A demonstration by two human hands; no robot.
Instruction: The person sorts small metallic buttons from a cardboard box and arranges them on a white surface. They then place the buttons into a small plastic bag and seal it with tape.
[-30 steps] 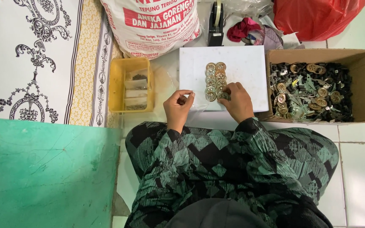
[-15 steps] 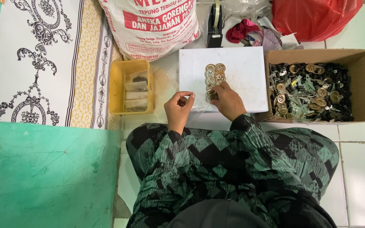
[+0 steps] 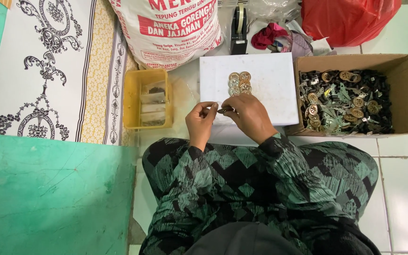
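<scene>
My left hand (image 3: 200, 119) and my right hand (image 3: 248, 115) meet at the near edge of a white board (image 3: 270, 89). Together they pinch a small dark metal part (image 3: 225, 110) between the fingertips. Just beyond my fingers, several round brass-coloured discs (image 3: 240, 83) lie in a tight cluster on the board. My sleeves and lap are covered in green and black patterned cloth.
A cardboard box (image 3: 404, 89) of mixed metal parts and discs stands to the right. A yellow plastic tub (image 3: 134, 101) with small bags sits to the left. Behind are a white printed sack (image 3: 166, 28), a tape dispenser (image 3: 238, 28), a red bag (image 3: 348, 21) and a patterned mat (image 3: 48, 71).
Both hands have drawn back from the disc cluster toward me and come together at the board's near edge, now pinching a small part between them.
</scene>
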